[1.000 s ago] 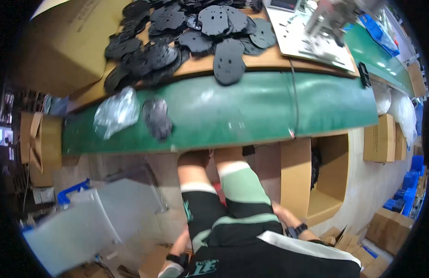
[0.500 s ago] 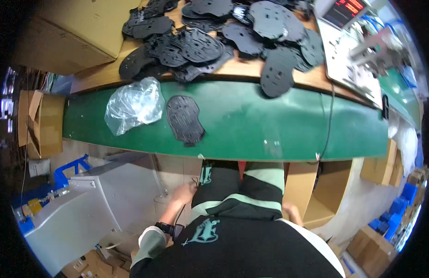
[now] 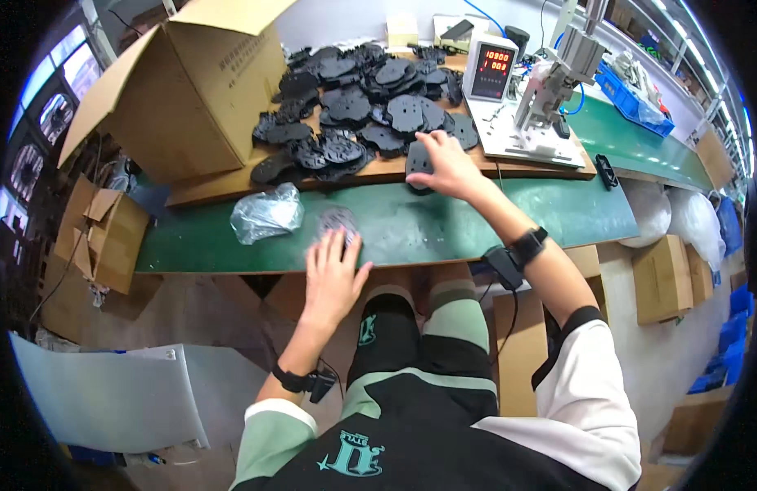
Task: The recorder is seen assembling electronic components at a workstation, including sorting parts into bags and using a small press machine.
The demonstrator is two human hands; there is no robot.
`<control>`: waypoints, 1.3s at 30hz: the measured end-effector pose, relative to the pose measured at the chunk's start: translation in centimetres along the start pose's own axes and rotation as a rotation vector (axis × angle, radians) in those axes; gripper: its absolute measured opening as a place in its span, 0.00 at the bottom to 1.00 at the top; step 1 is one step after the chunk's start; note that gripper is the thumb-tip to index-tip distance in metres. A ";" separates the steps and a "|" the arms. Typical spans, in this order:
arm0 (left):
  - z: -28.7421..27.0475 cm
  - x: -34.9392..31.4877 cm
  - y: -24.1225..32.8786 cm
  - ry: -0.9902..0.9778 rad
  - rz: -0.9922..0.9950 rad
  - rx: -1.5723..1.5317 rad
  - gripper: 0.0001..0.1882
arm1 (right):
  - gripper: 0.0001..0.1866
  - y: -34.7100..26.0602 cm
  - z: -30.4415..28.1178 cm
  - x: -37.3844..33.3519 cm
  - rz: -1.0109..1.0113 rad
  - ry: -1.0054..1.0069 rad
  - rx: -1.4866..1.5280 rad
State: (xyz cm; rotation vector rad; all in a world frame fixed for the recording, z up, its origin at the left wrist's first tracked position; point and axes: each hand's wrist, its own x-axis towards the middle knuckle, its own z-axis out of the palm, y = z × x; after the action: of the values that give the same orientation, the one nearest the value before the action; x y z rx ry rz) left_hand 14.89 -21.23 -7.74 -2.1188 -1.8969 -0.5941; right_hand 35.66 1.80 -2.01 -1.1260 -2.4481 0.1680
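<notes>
My left hand (image 3: 333, 274) is at the near edge of the green table, fingers spread, its fingertips over a dark, sole-shaped plastic plate (image 3: 339, 218) that it partly covers. My right hand (image 3: 454, 168) reaches to the front edge of the wooden board. Its thumb and fingers are apart around a black plastic plate (image 3: 419, 155), which overhangs that edge; a firm grip does not show. Behind it lies a heap of similar black plates (image 3: 346, 106) with holes and slots. A crumpled clear plastic bag (image 3: 266, 214) rests left of my left hand.
A big open carton (image 3: 194, 106) stands at the board's left end. To the right are a display box with red digits (image 3: 489, 72) and a metal press-like fixture (image 3: 550, 90) on a white base. A blue crate (image 3: 636, 102) sits farther right. Cartons (image 3: 663, 278) stand on the floor.
Both hands have come up from beside my legs to the table, the left onto the near plate, the right to the overhanging one. The view has tilted up. Neither plate has clearly moved.
</notes>
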 end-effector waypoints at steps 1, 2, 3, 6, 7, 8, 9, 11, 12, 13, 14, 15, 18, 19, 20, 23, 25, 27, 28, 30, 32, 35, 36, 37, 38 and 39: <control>-0.4 -0.6 0.1 -0.010 0.035 -0.075 0.24 | 0.46 -0.8 0.7 0.5 0.030 -0.039 -0.082; -0.7 -1.0 0.2 -0.025 0.073 -0.153 0.21 | 0.49 -1.1 1.2 0.8 0.065 -0.081 -0.163; -1.0 -1.2 0.1 0.005 0.118 -0.158 0.18 | 0.52 -1.0 1.4 1.1 0.071 -0.108 -0.166; -0.9 -2.0 -0.9 0.056 0.189 -0.092 0.17 | 0.52 -1.0 2.1 1.4 0.105 -0.049 -0.205; -1.4 -1.6 -0.8 0.069 0.188 -0.148 0.17 | 0.51 -0.4 2.1 1.5 0.076 -0.032 -0.177; -2.0 -0.7 -0.7 0.110 0.203 -0.182 0.17 | 0.51 0.0 2.0 1.6 0.054 -0.009 -0.145; -2.1 0.0 -0.6 0.140 0.191 -0.195 0.18 | 0.52 0.3 2.0 1.3 0.049 0.031 -0.167; -2.3 2.0 -0.8 0.226 0.191 -0.238 0.19 | 0.52 0.5 1.3 1.2 0.064 0.127 -0.193; -2.8 3.4 -0.6 0.249 0.209 -0.258 0.19 | 0.47 0.7 1.2 0.7 0.058 0.214 -0.215; -3.2 4.6 -0.6 0.278 0.215 -0.280 0.19 | 0.43 0.5 1.0 0.2 0.047 0.191 -0.218; -3.3 5.8 -0.3 0.310 0.217 -0.308 0.18 | 0.39 0.4 0.4 -0.5 0.034 0.164 -0.227; -3.4 7.4 0.2 0.326 0.224 -0.337 0.18 | 0.33 0.2 -0.2 -1.1 0.025 0.199 -0.121; -2.4 12.9 2.4 0.384 0.303 -0.377 0.20 | 0.26 0.7 -2.7 -3.9 -0.073 0.229 -0.043; -1.7 14.9 3.4 0.376 0.326 -0.406 0.20 | 0.26 1.1 -3.6 -5.1 -0.054 0.229 -0.058; -1.1 16.4 4.2 0.368 0.339 -0.430 0.20 | 0.23 1.2 -4.4 -6.1 -0.028 0.194 0.046; 1.6 20.5 5.9 0.362 0.449 -0.382 0.18 | 0.17 3.1 -6.9 -9.0 -0.019 0.213 0.259; 4.3 22.8 6.7 0.386 0.521 -0.338 0.15 | 0.11 5.4 -8.8 -10.4 0.016 0.332 0.277; 6.4 23.4 7.3 0.405 0.549 -0.310 0.14 | 0.13 7.7 -11.0 -11.3 0.069 0.439 0.244; 7.4 23.3 7.4 0.414 0.529 -0.305 0.14 | 0.13 8.7 -11.9 -11.4 0.062 0.528 0.161; 9.6 23.1 7.4 0.376 0.494 -0.328 0.16 | 0.11 10.7 -13.7 -11.4 0.078 0.609 -0.119; 9.7 22.8 7.5 0.317 0.477 -0.417 0.24 | 0.11 13.2 -14.2 -11.1 0.058 0.619 -0.216; 8.8 22.6 6.8 0.280 0.449 -0.466 0.24 | 0.10 15.9 -12.5 -9.9 0.022 0.583 -0.333; 8.7 22.7 6.7 0.279 0.445 -0.468 0.24 | 0.11 16.8 -11.7 -9.4 0.023 0.541 -0.369; 8.5 22.7 6.6 0.265 0.425 -0.469 0.24 | 0.12 17.4 -11.0 -9.0 0.028 0.526 -0.427; 8.4 22.8 6.5 0.250 0.405 -0.471 0.23 | 0.12 18.0 -10.6 -8.8 0.028 0.521 -0.426; 8.5 22.8 6.6 0.247 0.402 -0.474 0.23 | 0.14 18.7 -10.4 -8.6 0.069 0.518 -0.425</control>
State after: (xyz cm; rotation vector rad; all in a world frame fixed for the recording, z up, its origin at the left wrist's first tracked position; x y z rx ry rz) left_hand 24.32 1.92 -4.50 -2.4646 -1.2334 -1.2316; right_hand 58.14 7.00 -0.98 -1.2340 -2.0206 -0.5790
